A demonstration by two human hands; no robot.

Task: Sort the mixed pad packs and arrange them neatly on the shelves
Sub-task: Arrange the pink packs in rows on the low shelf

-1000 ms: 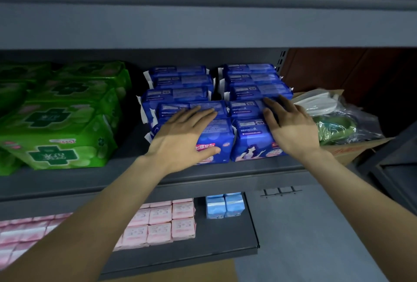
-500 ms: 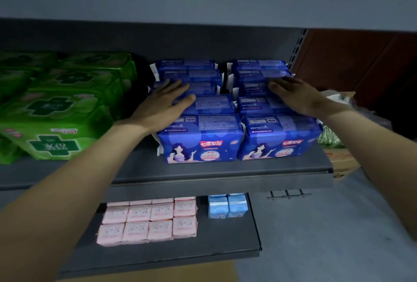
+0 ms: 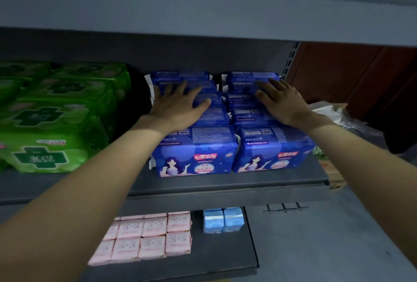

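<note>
A: Where are the blue pad packs [image 3: 200,153]?
B: Middle shelf [image 3: 225,183], two rows side by side running front to back, approx. five deep each.
A: Hands?
B: Left hand [image 3: 178,105] lies flat on top of the left row, fingers spread, reaching toward the back packs. Right hand [image 3: 282,101] same on the right row, fingers straight, palm down. Neither grips anything.
A: What else relative to the blue packs?
B: Green packs [image 3: 56,121] stacked just left, same shelf. Below, on the lower shelf [image 3: 216,263]: pink packs [image 3: 146,238] in a grid, w/ two light blue packs [image 3: 222,220] right of them. Right of the blue rows, past the shelf end, a cardboard box [image 3: 334,173] w/ plastic bags [image 3: 331,112].
</note>
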